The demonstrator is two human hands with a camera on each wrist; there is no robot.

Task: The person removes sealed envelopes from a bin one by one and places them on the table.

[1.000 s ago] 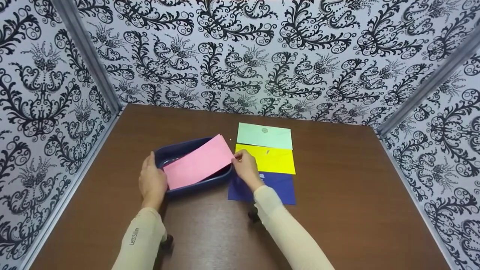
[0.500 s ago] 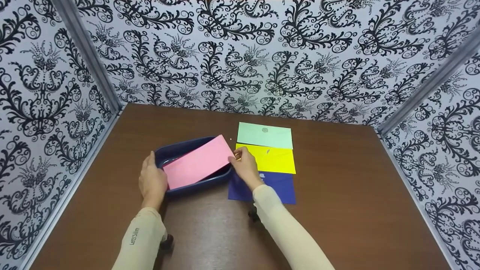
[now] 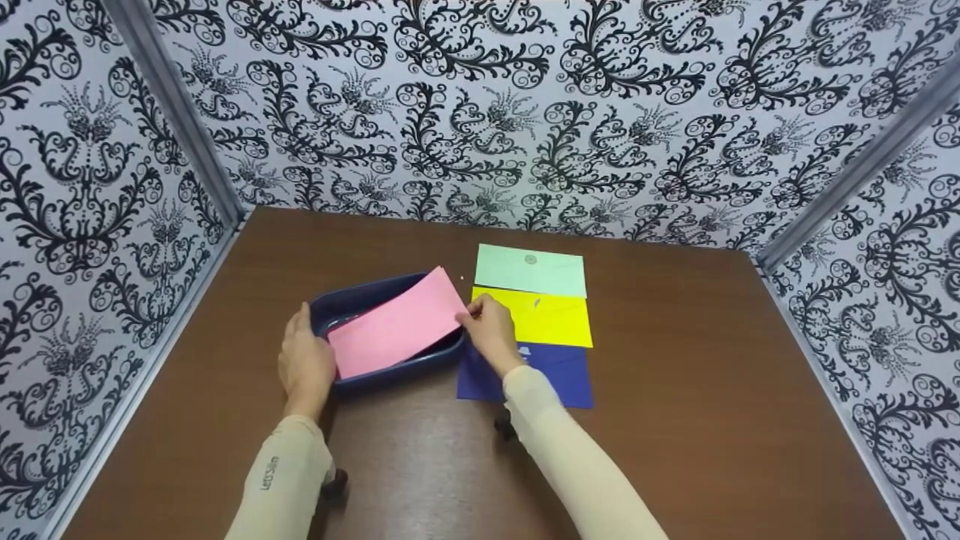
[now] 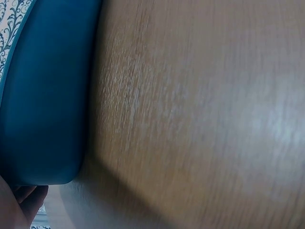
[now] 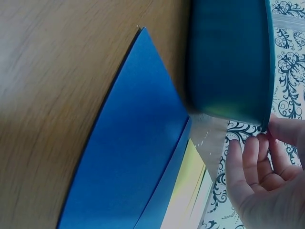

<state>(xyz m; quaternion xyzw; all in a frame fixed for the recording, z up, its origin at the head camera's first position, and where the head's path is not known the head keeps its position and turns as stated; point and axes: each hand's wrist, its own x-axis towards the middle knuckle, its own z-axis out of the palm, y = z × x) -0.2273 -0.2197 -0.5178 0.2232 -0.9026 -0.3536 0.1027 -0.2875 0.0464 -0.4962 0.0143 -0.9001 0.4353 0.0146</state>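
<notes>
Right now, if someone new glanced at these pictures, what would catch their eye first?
The pink envelope stands out, lying slanted across the dark blue tub at the middle of the brown table; the right hand pinches its right end and the left hand holds the tub's left side. Just right of the tub, three more envelopes lie in a column: pale green farthest, yellow in the middle, dark blue nearest. Bold black-and-white patterned walls surround the table.

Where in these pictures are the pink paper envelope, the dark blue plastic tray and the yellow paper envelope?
pink paper envelope (image 3: 397,325): head view, middle of its face.
dark blue plastic tray (image 3: 352,294): head view, far rim.
yellow paper envelope (image 3: 551,319): head view, middle of its face.
</notes>
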